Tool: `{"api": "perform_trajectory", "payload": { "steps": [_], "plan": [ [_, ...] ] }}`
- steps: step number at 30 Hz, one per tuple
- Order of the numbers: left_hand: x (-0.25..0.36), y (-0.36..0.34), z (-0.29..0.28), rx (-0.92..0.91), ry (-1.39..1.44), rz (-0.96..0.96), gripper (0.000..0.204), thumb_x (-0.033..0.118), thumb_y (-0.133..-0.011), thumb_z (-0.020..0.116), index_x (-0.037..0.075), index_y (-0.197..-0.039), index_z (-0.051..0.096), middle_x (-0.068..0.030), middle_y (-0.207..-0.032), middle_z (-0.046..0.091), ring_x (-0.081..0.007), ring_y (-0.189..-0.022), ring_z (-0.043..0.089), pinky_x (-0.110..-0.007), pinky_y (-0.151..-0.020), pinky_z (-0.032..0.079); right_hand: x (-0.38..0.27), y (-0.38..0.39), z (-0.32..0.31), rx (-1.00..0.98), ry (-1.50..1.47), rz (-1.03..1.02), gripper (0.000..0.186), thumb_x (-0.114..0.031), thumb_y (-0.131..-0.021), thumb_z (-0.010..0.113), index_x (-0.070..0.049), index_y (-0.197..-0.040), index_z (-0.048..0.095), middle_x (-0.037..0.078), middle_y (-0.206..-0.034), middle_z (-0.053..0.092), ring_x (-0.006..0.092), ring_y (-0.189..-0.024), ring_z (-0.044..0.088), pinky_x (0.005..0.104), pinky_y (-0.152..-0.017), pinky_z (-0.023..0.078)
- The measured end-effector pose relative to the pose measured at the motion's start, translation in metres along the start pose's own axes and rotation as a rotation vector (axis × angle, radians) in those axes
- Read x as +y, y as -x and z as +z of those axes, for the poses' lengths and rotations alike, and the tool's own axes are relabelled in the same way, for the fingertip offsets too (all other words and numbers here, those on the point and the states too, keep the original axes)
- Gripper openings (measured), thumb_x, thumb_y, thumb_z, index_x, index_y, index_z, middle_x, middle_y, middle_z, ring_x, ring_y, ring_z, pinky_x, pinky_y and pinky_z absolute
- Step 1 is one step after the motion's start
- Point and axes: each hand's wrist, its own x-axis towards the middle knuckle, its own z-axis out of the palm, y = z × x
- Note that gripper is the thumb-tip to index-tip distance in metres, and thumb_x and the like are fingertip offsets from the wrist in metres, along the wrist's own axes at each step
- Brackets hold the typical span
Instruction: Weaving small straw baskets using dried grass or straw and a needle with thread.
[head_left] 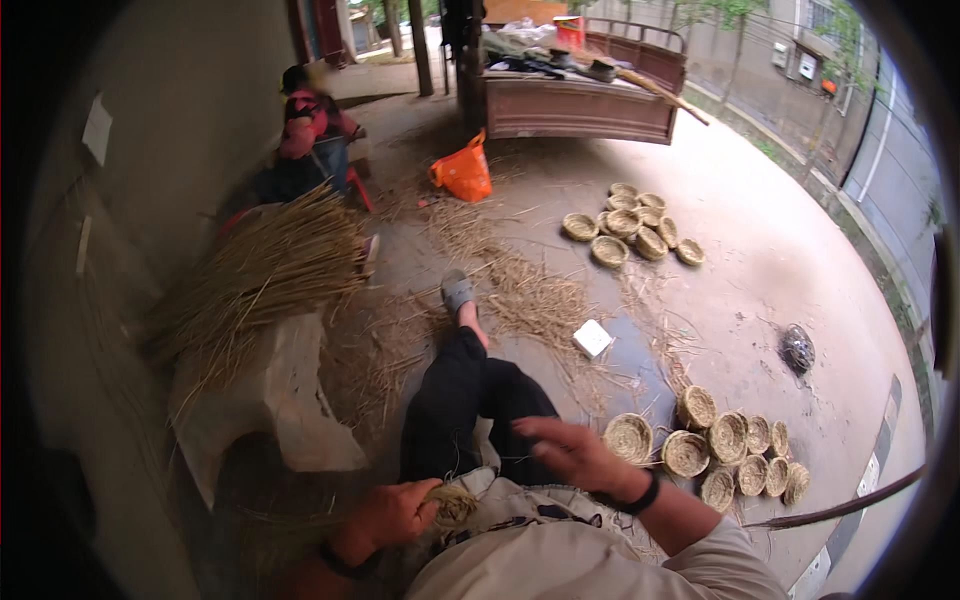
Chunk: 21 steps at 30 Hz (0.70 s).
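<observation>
In my lap, my left hand (400, 515) is closed on a small coil of twisted straw (455, 503), with loose stalks trailing to the left. My right hand (575, 455) is raised above my right thigh, to the right of the coil, its fingers extended and slightly curved, with no held object visible. Thin strands show near the coil. A large bundle of straw (260, 260) lies on a pale, worn support (330, 430) at my left. Several round woven straw baskets (685, 453) stand grouped on the ground by my right side.
Another person (310, 130) sits by the left wall. An orange bag (462, 175), loose straw (530, 295), more baskets (610, 250), a white square object (592, 338) and a dark rounded object (797, 348) lie around. A loaded cart (580, 120) stands behind.
</observation>
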Motion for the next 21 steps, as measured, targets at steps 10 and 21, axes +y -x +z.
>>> {"api": "perform_trajectory", "payload": {
  "steps": [10, 21],
  "plan": [
    [0.007, -0.018, 0.030, -0.143, 0.265, 0.122, 0.044, 0.027, -0.093, 0.069, 0.017, -0.136, 0.068, -0.0214, -0.102, 0.076, -0.0380, -0.090, 0.076, -0.045, -0.078, 0.062, 0.046, 0.019, 0.009, -0.884, 0.093, 0.550, 0.039, -0.029, -0.108, 0.061, 0.001, -0.133, 0.066, 0.002, -0.097, 0.074, 0.0117, -0.091, 0.065, 0.0294, -0.084, 0.054],
    [0.022, -0.023, 0.036, -0.162, 0.239, 0.132, 0.041, 0.028, -0.094, 0.070, 0.017, -0.133, 0.072, -0.0177, -0.108, 0.077, -0.0367, -0.092, 0.076, -0.044, -0.082, 0.062, 0.029, -0.002, 0.054, -0.065, -1.276, 0.789, 0.035, -0.039, -0.110, 0.056, -0.008, -0.118, 0.071, -0.001, -0.088, 0.066, 0.0117, -0.072, 0.058, 0.0266, -0.061, 0.044]
  ]
}}
